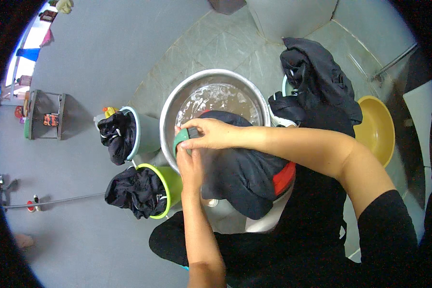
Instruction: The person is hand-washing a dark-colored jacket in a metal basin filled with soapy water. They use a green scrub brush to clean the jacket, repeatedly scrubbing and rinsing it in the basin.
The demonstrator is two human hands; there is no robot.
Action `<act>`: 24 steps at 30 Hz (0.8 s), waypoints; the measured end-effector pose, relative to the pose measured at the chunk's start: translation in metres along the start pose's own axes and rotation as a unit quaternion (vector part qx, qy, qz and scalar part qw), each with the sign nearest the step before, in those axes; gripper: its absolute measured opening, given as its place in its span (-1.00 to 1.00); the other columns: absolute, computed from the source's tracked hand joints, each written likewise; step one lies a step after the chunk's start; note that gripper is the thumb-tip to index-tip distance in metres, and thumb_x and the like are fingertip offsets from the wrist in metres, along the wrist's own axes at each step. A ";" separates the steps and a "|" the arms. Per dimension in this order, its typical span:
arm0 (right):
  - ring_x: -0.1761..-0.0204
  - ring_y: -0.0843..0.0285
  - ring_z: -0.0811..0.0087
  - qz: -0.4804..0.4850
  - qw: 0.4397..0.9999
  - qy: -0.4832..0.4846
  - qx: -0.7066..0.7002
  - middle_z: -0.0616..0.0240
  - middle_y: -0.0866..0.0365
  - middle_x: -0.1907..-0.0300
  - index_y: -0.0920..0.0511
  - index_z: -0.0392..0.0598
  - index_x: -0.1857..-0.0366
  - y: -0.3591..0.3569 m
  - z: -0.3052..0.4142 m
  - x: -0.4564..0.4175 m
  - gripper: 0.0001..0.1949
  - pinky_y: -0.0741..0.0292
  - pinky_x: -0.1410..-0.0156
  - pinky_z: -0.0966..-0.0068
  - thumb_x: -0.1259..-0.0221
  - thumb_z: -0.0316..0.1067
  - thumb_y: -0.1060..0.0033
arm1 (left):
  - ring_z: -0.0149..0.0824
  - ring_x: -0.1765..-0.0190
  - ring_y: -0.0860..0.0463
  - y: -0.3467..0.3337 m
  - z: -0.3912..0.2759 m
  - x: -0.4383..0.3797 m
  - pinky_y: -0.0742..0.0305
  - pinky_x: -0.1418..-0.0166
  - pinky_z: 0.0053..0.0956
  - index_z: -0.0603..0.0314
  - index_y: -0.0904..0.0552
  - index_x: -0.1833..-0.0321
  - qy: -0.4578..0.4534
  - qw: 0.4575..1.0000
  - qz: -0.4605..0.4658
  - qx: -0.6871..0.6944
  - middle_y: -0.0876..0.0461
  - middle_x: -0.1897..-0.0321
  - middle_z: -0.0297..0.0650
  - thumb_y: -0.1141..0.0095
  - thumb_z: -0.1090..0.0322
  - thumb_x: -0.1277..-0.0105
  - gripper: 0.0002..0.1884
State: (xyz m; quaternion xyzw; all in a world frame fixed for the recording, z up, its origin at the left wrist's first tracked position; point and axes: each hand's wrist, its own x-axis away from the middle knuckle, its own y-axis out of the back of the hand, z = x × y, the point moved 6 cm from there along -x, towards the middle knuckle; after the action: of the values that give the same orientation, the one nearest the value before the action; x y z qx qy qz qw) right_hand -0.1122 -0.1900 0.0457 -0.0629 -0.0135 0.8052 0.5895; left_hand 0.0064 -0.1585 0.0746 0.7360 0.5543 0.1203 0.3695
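Both hands meet at a green scrub brush [181,139] with dark bristles, over the near left side of a large metal basin [167,104]. My left hand [189,163] grips it from below, its fingers partly hidden behind the brush. My right hand [214,134] holds the bristle side between thumb and fingers. Cloudy, sudsy water [219,99] lies in the basin. A dark garment [237,176] with a red part [284,178] drapes from the water over the near rim, passing under my right forearm.
Left of the basin, a light blue bucket [145,133] and a lime-green bucket [172,190] hold dark clothes. More dark clothing [313,79] is heaped at the right, beside a yellow basin [378,126]. A wall shelf [45,115] and a hose [72,198] are at the left.
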 end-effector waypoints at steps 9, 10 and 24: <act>-0.47 -0.14 -0.06 0.026 0.833 -0.117 0.540 -0.10 -0.20 -0.45 -0.22 -0.17 -0.42 0.042 -0.115 0.045 0.02 -0.21 -0.52 0.19 0.15 0.16 -0.51 | 0.11 -0.27 -0.48 0.010 0.162 0.033 -0.31 -0.36 -0.19 0.42 -0.30 -0.40 0.305 0.935 -0.178 0.047 -0.47 -0.25 0.20 0.04 0.19 -0.47 -0.45; -0.43 -0.21 -0.03 0.005 0.845 -0.137 0.516 -0.07 -0.22 -0.44 -0.17 -0.15 -0.45 0.048 -0.132 0.050 0.01 -0.29 -0.47 0.19 0.13 0.05 -0.53 | 0.12 -0.31 -0.44 -0.011 0.151 0.022 -0.27 -0.40 -0.19 0.44 -0.30 -0.40 0.290 0.947 -0.137 0.030 -0.44 -0.28 0.21 0.05 0.21 -0.47 -0.45; 0.17 -0.64 0.11 0.116 0.857 -0.230 0.447 0.17 -0.57 0.22 -0.65 -0.04 0.21 -0.004 -0.128 0.115 -0.70 -0.61 0.09 0.23 0.09 -0.24 -0.29 | 0.35 -0.39 -0.28 -0.165 0.158 0.023 -0.27 -0.32 0.34 -0.17 -0.52 -0.33 -0.047 0.972 0.115 -0.202 -0.29 -0.46 -0.05 -0.21 0.20 -0.22 -0.45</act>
State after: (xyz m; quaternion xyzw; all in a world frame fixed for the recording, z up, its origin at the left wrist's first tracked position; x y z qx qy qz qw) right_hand -0.1275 -0.0859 -0.0909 0.3930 0.2205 0.7785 0.4368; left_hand -0.0125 -0.1841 -0.1524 0.7102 0.4121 0.2365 0.5195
